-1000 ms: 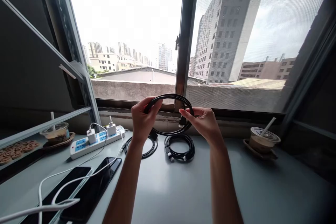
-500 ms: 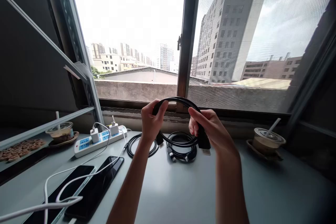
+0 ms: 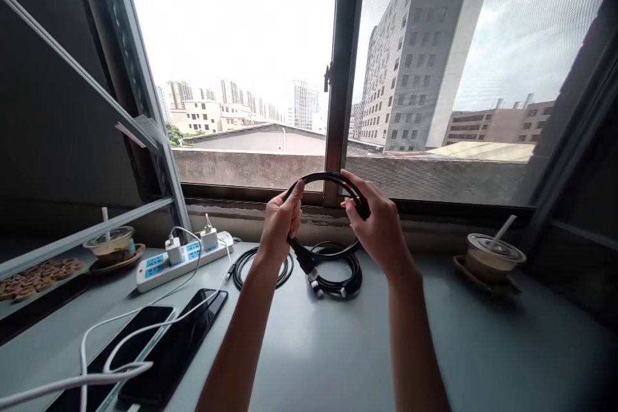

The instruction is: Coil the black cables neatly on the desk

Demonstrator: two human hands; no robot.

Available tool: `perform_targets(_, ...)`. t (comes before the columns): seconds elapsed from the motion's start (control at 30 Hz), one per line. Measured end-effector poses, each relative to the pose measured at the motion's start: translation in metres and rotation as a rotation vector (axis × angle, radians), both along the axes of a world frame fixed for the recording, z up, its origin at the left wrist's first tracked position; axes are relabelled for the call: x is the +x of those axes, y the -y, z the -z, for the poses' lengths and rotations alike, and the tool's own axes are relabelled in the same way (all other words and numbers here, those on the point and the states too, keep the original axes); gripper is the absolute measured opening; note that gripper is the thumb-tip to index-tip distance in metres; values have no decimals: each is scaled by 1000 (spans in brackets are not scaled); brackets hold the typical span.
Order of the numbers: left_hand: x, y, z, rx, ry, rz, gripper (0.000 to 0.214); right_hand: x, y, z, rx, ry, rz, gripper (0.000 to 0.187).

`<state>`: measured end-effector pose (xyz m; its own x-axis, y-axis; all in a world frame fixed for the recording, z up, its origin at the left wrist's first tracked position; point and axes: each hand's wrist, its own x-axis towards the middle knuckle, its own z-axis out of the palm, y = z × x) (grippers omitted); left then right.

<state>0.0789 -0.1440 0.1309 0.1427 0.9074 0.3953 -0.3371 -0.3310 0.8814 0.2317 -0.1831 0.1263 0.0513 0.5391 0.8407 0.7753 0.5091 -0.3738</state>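
I hold a coiled black cable (image 3: 322,178) up in front of the window, above the grey table (image 3: 338,354). My left hand (image 3: 280,225) is closed round the coil's left side, with a black plug (image 3: 306,262) hanging just below it. My right hand (image 3: 377,225) grips the coil's right side, fingers curled over the top. Beneath my hands, two more coiled black cables lie on the table: a thin one (image 3: 263,268) at the left and a thicker bundle (image 3: 338,273) at the right.
A white power strip (image 3: 186,256) with chargers lies at the left, white leads running to two dark phones (image 3: 164,344) near the front edge. A lidded drink with a straw (image 3: 492,254) stands at the right, another cup (image 3: 110,244) at the left by a metal shelf frame.
My right hand has moved from the coil's lower right, where it held the plug end low, up to the top right of the coil. The left hand keeps its grip.
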Motion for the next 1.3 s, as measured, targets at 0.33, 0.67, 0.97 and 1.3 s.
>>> perform_targets(0.33,-1,-26,11,-209,-49,363,29,21,-35,29,-243,30,218,39)
perform_targets(0.67,38,-80,92,-52,-1179,-201,45,61,-88,98,-815,-76,196,39)
perform_targets(0.97,45,-88,130,-179,-1597,-188,31,60,-99,131,-1148,-21,261,26)
perform_targets(1.3,48,-61,102,-44,-1587,-369,32,64,-90,128,-1005,110,261,38)
